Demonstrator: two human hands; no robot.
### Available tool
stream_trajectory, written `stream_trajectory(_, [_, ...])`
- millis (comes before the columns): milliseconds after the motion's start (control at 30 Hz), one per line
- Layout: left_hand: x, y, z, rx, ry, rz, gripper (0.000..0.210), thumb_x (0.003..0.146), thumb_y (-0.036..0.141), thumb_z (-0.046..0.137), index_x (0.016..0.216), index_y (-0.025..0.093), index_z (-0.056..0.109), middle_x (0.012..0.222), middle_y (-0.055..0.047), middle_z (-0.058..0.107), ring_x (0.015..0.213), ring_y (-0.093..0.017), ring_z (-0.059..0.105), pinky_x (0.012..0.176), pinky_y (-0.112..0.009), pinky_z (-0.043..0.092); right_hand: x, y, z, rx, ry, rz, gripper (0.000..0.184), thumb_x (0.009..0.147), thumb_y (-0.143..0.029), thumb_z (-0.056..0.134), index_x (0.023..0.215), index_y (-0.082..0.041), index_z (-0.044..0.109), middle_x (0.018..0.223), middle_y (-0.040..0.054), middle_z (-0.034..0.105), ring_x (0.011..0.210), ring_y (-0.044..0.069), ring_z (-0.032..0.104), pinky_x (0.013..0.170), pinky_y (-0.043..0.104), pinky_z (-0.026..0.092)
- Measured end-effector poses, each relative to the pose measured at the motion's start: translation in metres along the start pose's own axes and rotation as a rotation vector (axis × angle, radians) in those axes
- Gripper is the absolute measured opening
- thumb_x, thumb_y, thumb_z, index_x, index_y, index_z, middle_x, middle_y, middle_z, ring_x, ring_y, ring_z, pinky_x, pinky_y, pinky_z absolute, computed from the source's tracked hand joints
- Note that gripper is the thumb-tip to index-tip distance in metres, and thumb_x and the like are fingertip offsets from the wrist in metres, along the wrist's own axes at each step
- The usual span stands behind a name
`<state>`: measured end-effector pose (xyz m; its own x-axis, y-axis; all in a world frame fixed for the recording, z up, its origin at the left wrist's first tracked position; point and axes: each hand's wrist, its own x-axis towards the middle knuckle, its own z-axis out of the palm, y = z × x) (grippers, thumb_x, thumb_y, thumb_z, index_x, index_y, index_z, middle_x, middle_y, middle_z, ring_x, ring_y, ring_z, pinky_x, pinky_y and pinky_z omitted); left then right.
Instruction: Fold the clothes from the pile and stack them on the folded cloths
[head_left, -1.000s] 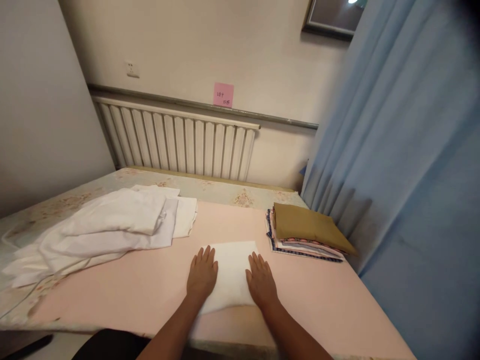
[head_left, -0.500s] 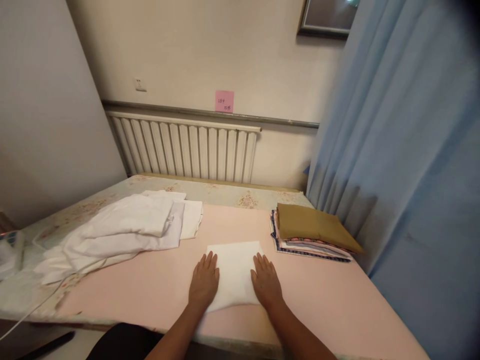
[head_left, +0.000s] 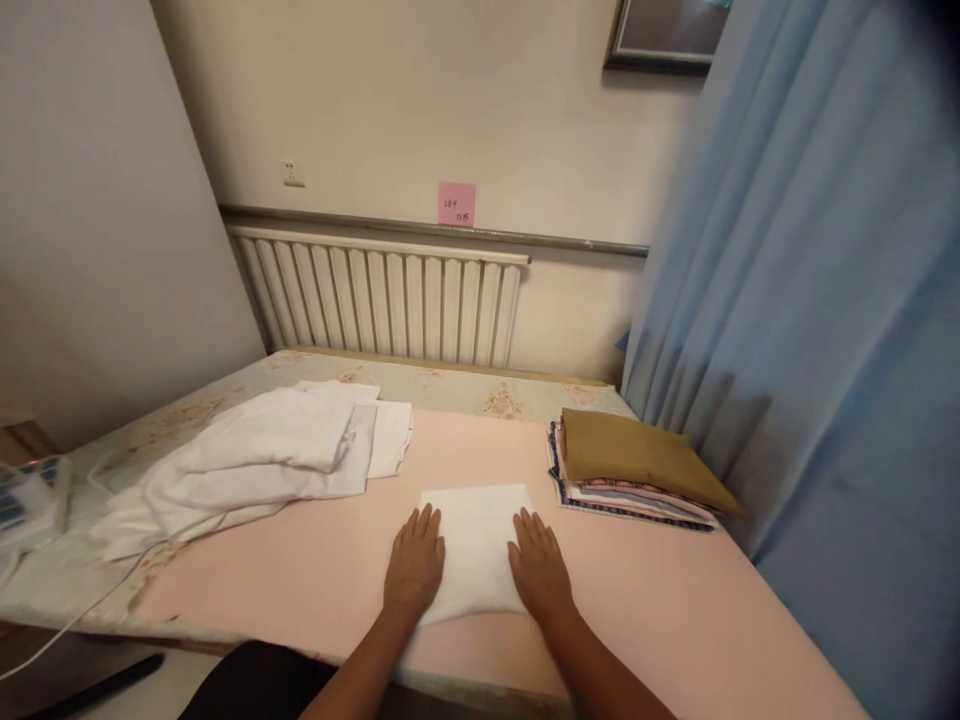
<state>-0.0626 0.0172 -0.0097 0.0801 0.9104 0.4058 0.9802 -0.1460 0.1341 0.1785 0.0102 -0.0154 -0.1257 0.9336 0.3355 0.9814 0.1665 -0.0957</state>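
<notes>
A white folded cloth (head_left: 477, 560) lies flat on the pink sheet (head_left: 300, 570) in front of me. My left hand (head_left: 416, 562) rests on its left edge, fingers stretched out and palm down. On the opposite edge, my right hand (head_left: 538, 562) lies flat too, fingers extended. Neither hand grips anything. To the left is a loose heap of white fabric (head_left: 262, 440). A stack of folded cloths sits to the right, topped by an olive-brown folded cloth (head_left: 637, 445); patterned and pale edges show beneath.
A floral cover (head_left: 450, 380) shows behind the pink sheet. Blue curtains (head_left: 810, 300) hang along the right side. A radiator (head_left: 390, 295) stands against the wall under a pink note (head_left: 456, 204). A white cable (head_left: 82, 622) runs over the left edge near a whitish object (head_left: 34, 505).
Both hands stay flat on the white cloth with hardly any movement. The whole view has shifted slightly, so everything appears a little further right.
</notes>
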Motion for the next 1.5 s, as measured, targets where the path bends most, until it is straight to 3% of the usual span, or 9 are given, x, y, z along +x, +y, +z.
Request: stream_trajectory(1500, [-0.0004, 0.0013, -0.0043, -0.019, -0.021, -0.009, 0.048, 0.095, 0.028, 0.034, 0.138, 0.017, 0.051, 0.148, -0.008, 0.048, 0.138, -0.027, 0.04, 0.11, -0.045, 0.036, -0.0009, -0.0009, -0.0038, 0.014, 0.018, -0.007, 0.049, 0.097, -0.031, 0.034, 0.142, -0.016, 0.047, 0.151, 0.0071, 0.039, 0.141, 0.028, 0.034, 0.115, 0.045, 0.026])
